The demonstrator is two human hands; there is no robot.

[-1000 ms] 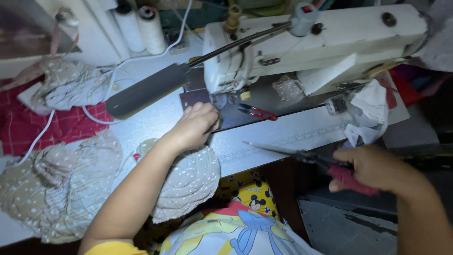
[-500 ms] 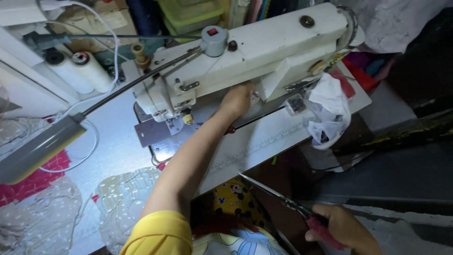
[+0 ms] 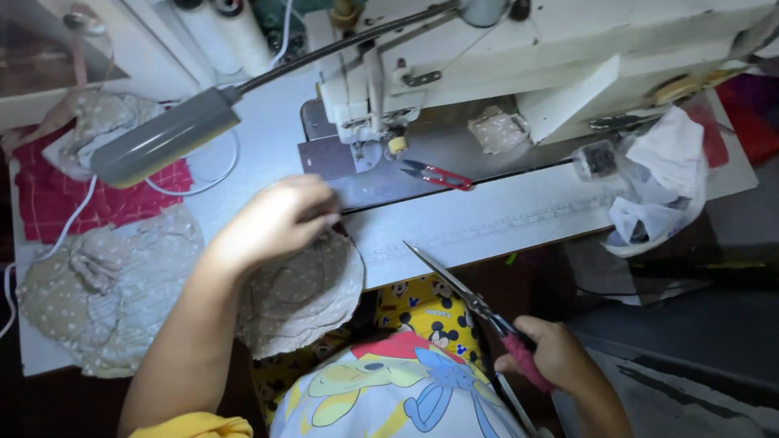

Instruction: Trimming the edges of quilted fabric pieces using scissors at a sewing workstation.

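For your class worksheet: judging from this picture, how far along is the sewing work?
Done: nothing shows as finished. In hand: the left hand rests on the dotted cloth at the table edge; the right hand holds scissors. Left: no cloth lies under the sewing machine needle.

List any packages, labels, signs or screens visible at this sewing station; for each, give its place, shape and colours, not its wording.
White plastic bag: crumpled, on the table's right end beside the sewing machine.
Printed ruler strip: long pale band along the table's front edge, fine markings.
No signs or screens show.
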